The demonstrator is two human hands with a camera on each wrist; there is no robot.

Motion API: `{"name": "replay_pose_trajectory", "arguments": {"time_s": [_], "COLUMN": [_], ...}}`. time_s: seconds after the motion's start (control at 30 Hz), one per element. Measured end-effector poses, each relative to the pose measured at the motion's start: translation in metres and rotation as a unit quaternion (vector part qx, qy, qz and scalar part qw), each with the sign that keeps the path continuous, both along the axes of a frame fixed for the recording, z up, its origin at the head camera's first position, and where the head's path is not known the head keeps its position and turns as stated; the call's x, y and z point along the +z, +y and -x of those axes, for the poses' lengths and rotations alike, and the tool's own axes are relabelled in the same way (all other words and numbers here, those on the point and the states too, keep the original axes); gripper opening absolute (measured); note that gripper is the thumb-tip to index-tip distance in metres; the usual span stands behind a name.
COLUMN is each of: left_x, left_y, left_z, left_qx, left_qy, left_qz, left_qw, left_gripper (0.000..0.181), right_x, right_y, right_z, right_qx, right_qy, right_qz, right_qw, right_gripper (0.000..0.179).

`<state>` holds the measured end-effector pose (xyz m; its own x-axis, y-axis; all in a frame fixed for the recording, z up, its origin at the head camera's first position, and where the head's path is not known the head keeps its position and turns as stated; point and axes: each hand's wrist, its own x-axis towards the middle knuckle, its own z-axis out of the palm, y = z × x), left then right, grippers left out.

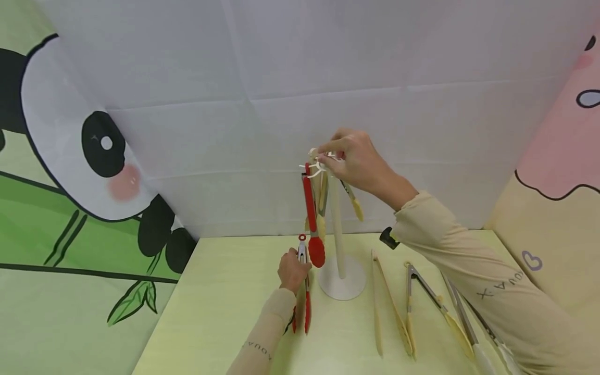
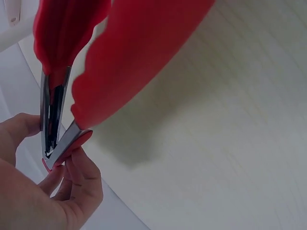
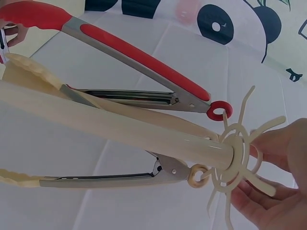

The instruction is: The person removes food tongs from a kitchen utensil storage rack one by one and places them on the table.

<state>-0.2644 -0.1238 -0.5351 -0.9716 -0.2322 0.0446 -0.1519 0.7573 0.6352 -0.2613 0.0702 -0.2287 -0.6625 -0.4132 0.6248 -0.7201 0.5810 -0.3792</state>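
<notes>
My left hand (image 1: 293, 270) pinches red-and-silver tongs (image 1: 307, 312) near their hinge end, with the red tips pointing down and spread apart. In the left wrist view, thumb and fingers hold both sides of the tongs' hinge end (image 2: 62, 148). At the top of a cream utensil stand (image 1: 336, 229), my right hand (image 1: 353, 159) grips the hook ring (image 3: 235, 148). Another pair of red tongs (image 1: 310, 203) hangs by its loop from one hook. Cream-tipped tongs (image 3: 120, 179) hang there too, partly hidden by the post in the head view.
The stand's round white base (image 1: 353, 286) rests on the pale yellow table (image 1: 225, 291). To its right lie wooden tongs (image 1: 377, 307), cream-tipped tongs (image 1: 431, 297) and white-tipped tongs (image 1: 461, 307), the last partly behind the right sleeve. A black object (image 1: 388, 238) shows beside that sleeve.
</notes>
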Motion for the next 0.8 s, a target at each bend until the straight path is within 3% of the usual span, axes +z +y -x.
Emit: {"name": "replay_pose_trajectory", "arguments": {"time_s": [0.33, 0.63, 0.8], "left_x": [-0.010, -0.017, -0.019], "left_y": [-0.001, -0.002, -0.003], "left_z": [0.002, 0.002, 0.003], "left_qx": [-0.003, 0.018, 0.011], "left_qy": [-0.009, -0.051, -0.061], "left_qz": [0.002, -0.016, -0.015], "left_qw": [1.0000, 0.9984, 0.9980], "left_gripper": [0.034, 0.032, 0.031], "right_x": [0.000, 0.001, 0.002], "right_y": [-0.001, -0.004, -0.005], "right_z": [0.001, 0.000, -0.001], "right_qx": [-0.003, 0.003, 0.000], "right_qy": [0.007, 0.008, 0.003], "right_qz": [-0.007, -0.006, -0.013], "right_qw": [0.9999, 0.9999, 0.9999], "right_gripper": [0.016, 0.016, 0.016]}}
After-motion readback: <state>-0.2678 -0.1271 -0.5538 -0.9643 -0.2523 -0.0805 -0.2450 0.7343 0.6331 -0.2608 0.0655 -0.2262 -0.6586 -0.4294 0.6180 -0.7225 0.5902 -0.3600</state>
